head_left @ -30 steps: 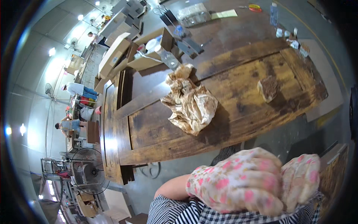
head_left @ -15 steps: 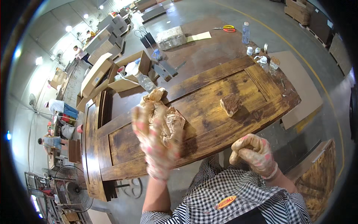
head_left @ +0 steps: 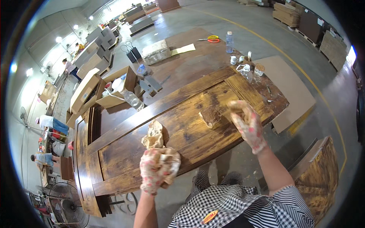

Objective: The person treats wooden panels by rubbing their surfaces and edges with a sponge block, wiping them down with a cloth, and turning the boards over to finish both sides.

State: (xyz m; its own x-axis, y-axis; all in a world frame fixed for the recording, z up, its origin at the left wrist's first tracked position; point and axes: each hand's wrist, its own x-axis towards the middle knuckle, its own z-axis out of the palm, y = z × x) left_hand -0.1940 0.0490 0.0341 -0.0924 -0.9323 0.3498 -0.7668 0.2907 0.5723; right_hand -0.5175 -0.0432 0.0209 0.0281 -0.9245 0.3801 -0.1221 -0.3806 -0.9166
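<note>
- Head view: left hand (head_left: 153, 168), fingers clenching stained cloth (head_left: 153, 137) — bunched, likely for firm hold!
- Right hand (head_left: 247, 121), fingers curled, released — brown block (head_left: 210, 115) just left, within reach.

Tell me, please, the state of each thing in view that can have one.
Wooden panel: lying flat, brown-stained
Stained cloth: crumpled, partly gripped
Left hand: gloved, closed on the cloth
Right hand: gloved, partly open
Brown block: resting on the panel
Cardboard box: open, holding items
Bluish bottle: upright, capped
Scissors: lying, blades unclear
</note>
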